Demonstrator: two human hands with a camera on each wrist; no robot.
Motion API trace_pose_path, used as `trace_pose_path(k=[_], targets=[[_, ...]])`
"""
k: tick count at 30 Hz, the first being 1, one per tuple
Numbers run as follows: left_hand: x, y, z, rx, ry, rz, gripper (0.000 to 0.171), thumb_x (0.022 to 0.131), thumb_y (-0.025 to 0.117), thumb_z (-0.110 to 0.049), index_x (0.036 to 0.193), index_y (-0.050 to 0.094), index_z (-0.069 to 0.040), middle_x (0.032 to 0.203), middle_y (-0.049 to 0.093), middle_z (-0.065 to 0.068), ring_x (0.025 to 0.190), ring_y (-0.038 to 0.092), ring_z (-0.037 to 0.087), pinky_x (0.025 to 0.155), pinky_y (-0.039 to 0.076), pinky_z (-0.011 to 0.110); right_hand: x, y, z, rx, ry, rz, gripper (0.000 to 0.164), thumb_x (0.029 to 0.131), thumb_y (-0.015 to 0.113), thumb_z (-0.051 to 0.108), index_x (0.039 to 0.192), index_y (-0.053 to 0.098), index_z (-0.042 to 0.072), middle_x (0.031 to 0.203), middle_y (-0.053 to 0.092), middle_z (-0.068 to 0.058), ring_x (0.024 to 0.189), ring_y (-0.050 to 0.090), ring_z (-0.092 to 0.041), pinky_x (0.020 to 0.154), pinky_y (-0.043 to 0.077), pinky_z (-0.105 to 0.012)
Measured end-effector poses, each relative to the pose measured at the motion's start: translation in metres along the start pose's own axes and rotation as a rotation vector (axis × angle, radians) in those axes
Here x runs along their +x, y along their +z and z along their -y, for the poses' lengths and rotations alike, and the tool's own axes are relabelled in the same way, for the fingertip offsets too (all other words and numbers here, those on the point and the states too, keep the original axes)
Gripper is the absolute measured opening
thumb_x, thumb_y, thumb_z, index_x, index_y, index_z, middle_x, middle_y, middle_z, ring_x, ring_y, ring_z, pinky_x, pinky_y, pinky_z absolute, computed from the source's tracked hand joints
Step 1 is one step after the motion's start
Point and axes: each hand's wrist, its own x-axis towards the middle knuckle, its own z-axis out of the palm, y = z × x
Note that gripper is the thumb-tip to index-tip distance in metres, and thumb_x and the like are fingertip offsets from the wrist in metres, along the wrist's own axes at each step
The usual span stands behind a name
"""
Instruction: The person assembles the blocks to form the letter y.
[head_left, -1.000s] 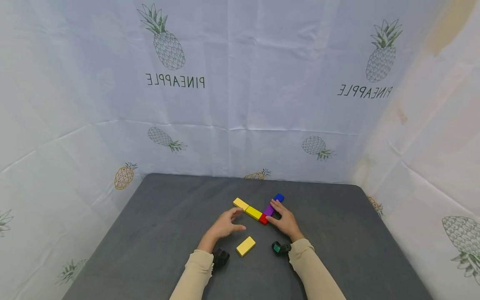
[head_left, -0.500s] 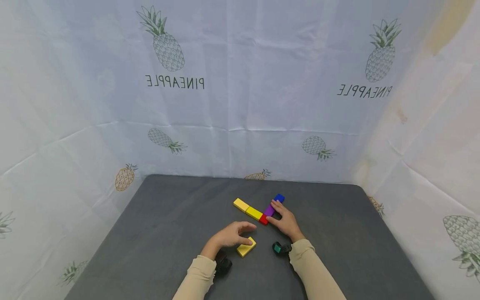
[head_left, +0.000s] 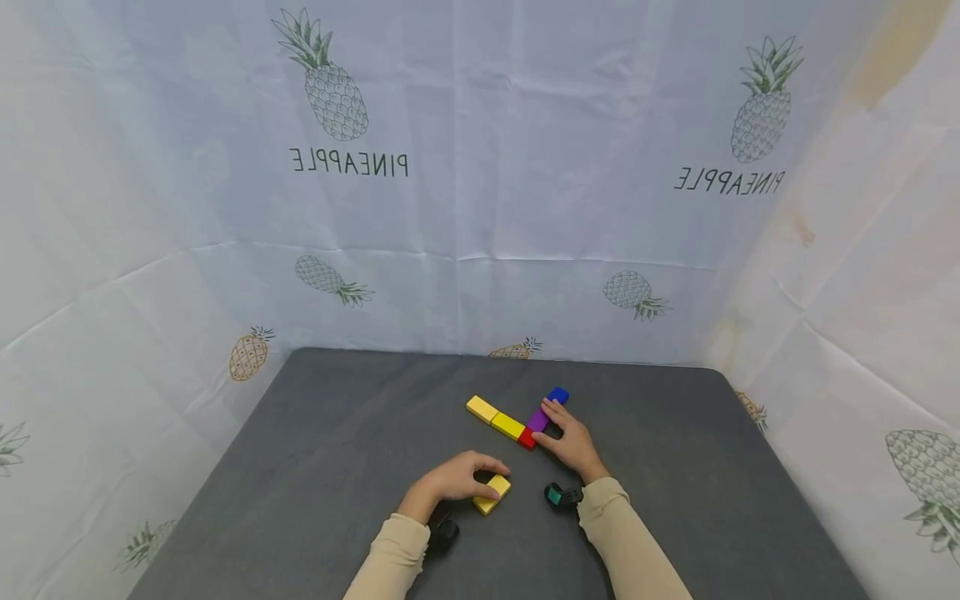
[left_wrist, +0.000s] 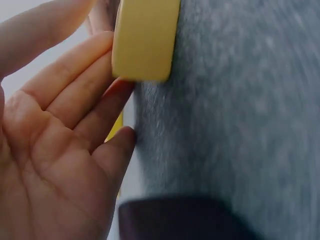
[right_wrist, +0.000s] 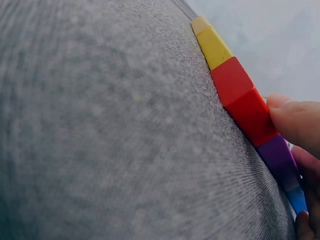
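In the head view my left hand (head_left: 457,477) is at a loose yellow block (head_left: 491,493) on the table, its thumb over the near side and its fingers round the far end. The left wrist view has that yellow block (left_wrist: 145,42) in front of the fingers; its contact with the thumb tip is out of frame. My right hand (head_left: 576,448) rests against a joined row of blocks. Its thumb (right_wrist: 295,120) touches the red block (right_wrist: 250,115), and its other fingers lie along the purple block (right_wrist: 280,157) and the blue block (right_wrist: 297,199).
From the red block, a brighter yellow block (head_left: 507,426) and a pale yellow block (head_left: 481,408) run up to the left, forming a V with the purple and blue ones. The dark table (head_left: 360,467) ends at a pineapple-print curtain (head_left: 525,192). Black devices (head_left: 562,497) sit at the wrists.
My left hand has come down from beside the row of yellow blocks, moving nearer, and closed round the loose yellow block. The right hand and the row have stayed put.
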Motion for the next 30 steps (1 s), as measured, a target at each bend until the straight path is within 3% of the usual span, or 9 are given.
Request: trace_pose_path(k=[11, 19, 25, 30], targets=[[-0.013, -0.006, 0.003, 0.066, -0.049, 0.057, 0.054, 0.081, 0.075, -0.025, 0.132, 0.059, -0.021, 0.143, 0.048, 0.002, 0.137, 0.039, 0.022, 0.111, 0.032, 0.044, -0.003, 0.000, 0.001, -0.003, -0.012, -0.007, 0.071, 0.082, 0.071, 0.042, 0.139, 0.049, 0.007, 0.148, 0.042, -0.009, 0.141, 0.031, -0.031, 0.111, 0.028, -0.054], [-0.019, -0.009, 0.005, 0.004, -0.112, 0.112, 0.062, 0.078, 0.076, -0.016, 0.136, 0.054, -0.023, 0.150, 0.040, 0.004, 0.141, 0.030, 0.024, 0.113, 0.027, 0.049, -0.003, 0.000, 0.002, -0.001, -0.005, 0.000, 0.070, 0.082, 0.071, 0.041, 0.139, 0.049, 0.007, 0.148, 0.041, -0.008, 0.141, 0.030, -0.029, 0.112, 0.027, -0.053], [-0.019, -0.008, 0.005, -0.009, -0.112, 0.106, 0.066, 0.076, 0.077, -0.012, 0.137, 0.052, -0.023, 0.149, 0.040, 0.000, 0.143, 0.027, 0.024, 0.114, 0.025, 0.049, -0.002, -0.001, 0.002, 0.011, -0.028, -0.018, 0.070, 0.081, 0.072, 0.041, 0.138, 0.050, 0.006, 0.148, 0.042, -0.008, 0.141, 0.030, -0.030, 0.111, 0.027, -0.055], [-0.021, -0.007, 0.004, 0.000, -0.106, 0.060, 0.062, 0.075, 0.079, -0.014, 0.132, 0.058, -0.024, 0.146, 0.044, 0.002, 0.140, 0.032, 0.026, 0.113, 0.028, 0.049, -0.002, -0.001, 0.003, -0.003, -0.030, -0.009, 0.070, 0.081, 0.071, 0.042, 0.138, 0.049, 0.006, 0.148, 0.042, -0.007, 0.141, 0.030, -0.029, 0.111, 0.027, -0.055]])
